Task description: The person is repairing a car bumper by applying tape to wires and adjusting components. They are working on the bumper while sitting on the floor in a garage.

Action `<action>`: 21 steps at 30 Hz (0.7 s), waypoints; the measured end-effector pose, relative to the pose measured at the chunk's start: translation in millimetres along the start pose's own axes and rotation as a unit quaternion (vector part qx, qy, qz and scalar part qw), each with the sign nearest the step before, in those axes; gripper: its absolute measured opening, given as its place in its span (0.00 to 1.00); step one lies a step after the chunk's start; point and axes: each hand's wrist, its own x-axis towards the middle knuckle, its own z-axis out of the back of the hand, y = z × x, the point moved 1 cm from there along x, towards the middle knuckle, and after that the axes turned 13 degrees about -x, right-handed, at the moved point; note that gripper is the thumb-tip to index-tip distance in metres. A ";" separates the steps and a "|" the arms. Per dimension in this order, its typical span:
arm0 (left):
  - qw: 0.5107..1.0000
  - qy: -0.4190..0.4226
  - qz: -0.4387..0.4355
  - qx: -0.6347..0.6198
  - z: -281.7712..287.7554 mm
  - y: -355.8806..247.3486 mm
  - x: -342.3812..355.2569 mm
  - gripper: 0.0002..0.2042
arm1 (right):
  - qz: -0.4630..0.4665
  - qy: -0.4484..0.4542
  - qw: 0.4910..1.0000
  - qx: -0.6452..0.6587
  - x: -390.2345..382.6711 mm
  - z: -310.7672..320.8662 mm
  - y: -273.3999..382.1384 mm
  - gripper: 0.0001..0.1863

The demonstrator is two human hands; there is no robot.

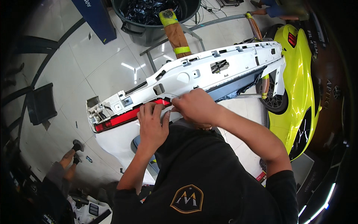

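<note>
A white car bumper (182, 77) lies across a padded stand in front of me, with cut-outs and clips along its upper side. Set into its near left part is a long red reflector strip (121, 119). My left hand (152, 127) rests on the strip's right part, fingers bent over it and thumb held apart. Just beyond the strip's right end, my right hand (195, 105) is closed in a pinch against the bumper's edge. What it pinches is hidden behind the fingers. The two hands almost touch.
Brown-and-yellow padding (175, 35) wraps the metal stand. Behind it stands a dark bin (138, 31) holding crumpled dark film. A yellow-green car (294, 86) is close on the right. A person's legs (69, 158) show at lower left; another person (276, 10) is at far right.
</note>
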 end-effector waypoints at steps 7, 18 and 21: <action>0.999 0.000 0.026 -0.020 3.4 17.4 -7.0 0.15 | 0.037 0.049 0.998 -0.016 17.8 1.1 -9.3 0.15; 0.999 0.017 0.044 -0.017 1.7 30.8 -12.5 0.25 | 0.028 0.093 0.989 0.112 35.8 -1.3 -17.9 0.15; 0.998 0.023 0.057 0.004 0.5 35.0 -16.3 0.28 | -0.012 0.058 0.986 0.158 28.9 -7.1 -21.4 0.14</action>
